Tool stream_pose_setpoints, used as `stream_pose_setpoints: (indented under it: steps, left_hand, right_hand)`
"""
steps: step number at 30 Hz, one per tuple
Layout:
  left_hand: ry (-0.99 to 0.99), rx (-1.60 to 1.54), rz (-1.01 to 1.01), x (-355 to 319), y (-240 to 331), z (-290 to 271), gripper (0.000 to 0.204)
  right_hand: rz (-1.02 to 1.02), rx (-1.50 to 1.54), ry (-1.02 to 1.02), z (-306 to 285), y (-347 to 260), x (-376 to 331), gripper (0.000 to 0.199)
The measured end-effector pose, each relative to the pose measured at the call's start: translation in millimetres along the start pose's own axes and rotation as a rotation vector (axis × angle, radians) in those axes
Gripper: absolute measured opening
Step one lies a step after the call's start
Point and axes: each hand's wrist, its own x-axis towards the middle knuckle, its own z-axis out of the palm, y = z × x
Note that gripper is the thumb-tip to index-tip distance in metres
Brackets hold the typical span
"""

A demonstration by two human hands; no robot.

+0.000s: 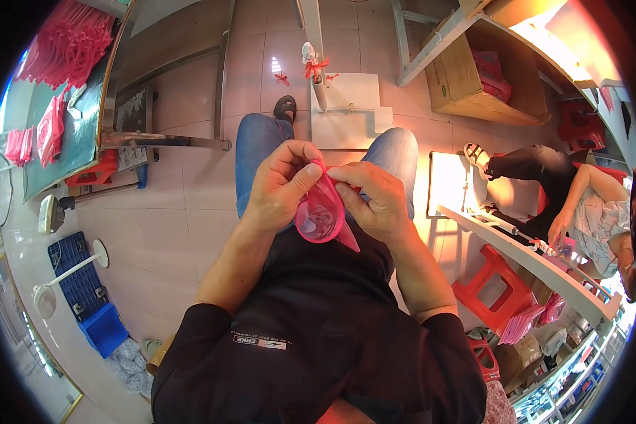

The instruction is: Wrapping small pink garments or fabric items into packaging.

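Over my lap I hold a pink see-through plastic pouch [321, 218], its rounded open end toward me and a pointed flap hanging to the right. Something clear or shiny shows inside, too unclear to name. The fingers and thumb of my left hand [287, 179] are closed on the pouch's upper left edge. My right hand [373, 196] pinches its upper right edge, thumb bent. The two hands almost meet at the top of the pouch.
Ahead of my knees stands a white post on a base plate [346, 95], red ribbon tied to it. Pink pieces [71, 42] lie on the green table at left. A cardboard box [466, 78] and red stool [495, 286] are at right, near a seated co-worker [601, 219].
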Motion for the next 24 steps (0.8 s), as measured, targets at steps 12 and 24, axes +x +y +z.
stream_pose_setpoints:
  steps: [12, 24]
  left_hand:
    - [0.049, -0.100, -0.038, -1.7, -7.6, -3.0, 0.012]
    - [0.109, -0.160, -0.022, -2.6, -21.7, -9.0, 0.012]
  right_hand:
    - [-0.012, -0.012, 0.013, 3.5, 4.2, -3.8, 0.024]
    - [0.030, 0.007, 0.009, 3.5, 9.2, -7.4, 0.019]
